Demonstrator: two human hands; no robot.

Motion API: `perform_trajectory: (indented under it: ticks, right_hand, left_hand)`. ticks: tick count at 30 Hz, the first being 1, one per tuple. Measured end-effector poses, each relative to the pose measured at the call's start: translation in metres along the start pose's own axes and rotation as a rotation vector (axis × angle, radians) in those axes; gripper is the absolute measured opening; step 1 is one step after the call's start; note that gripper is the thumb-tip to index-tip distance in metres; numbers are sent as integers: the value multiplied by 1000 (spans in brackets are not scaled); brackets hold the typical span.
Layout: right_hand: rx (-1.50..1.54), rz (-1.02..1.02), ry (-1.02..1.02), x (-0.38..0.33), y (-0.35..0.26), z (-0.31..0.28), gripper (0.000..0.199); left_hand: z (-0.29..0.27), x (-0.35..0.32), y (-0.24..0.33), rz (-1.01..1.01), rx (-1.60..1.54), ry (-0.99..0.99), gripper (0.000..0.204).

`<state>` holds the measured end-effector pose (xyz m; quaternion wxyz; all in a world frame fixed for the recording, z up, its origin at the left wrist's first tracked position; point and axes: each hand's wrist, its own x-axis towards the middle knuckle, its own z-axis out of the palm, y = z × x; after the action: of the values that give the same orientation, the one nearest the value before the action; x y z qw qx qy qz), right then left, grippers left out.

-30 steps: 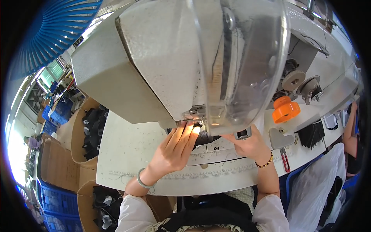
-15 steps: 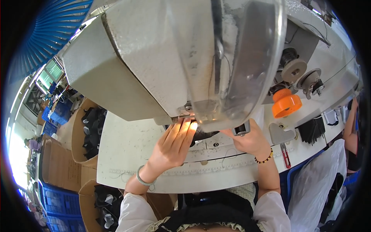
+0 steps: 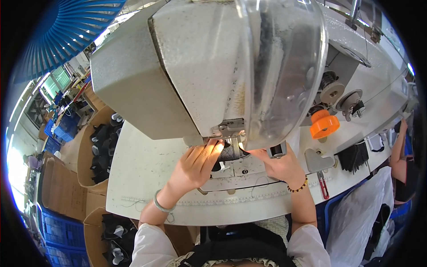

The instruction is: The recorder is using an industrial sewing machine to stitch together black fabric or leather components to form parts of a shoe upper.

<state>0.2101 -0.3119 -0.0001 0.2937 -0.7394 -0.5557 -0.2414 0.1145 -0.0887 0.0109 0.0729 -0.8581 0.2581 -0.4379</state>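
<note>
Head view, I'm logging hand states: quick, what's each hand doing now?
Left hand: fingers extended beside the dark piece; grip cannot be told.
Right hand: partly hidden by the machine; grip cannot be told.

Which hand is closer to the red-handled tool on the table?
Right. The right hand is just left of the red-handled tool, not touching it. The left hand is much farther left, with the right hand between it and the tool.

Can't see all of right hand [image 3: 287,170]; sewing machine [image 3: 182,84] blocks. Dark piece [image 3: 229,154], back from worktop's [image 3: 147,167] front edge, partly covered. Co-worker [image 3: 400,171] beyond right edge: cut off.
</note>
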Motion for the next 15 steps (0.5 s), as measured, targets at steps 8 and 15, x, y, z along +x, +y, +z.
perform_trajectory:
  ticks: [8,15]
  right_hand:
    - [-58,17,-22,-3,6,1,48]
    - [43,-72,172,11,0,-4,32]
  left_hand:
    - [6,0,0,-19,-10,35,36]
    - [9,1,1,-40,-43,121,25]
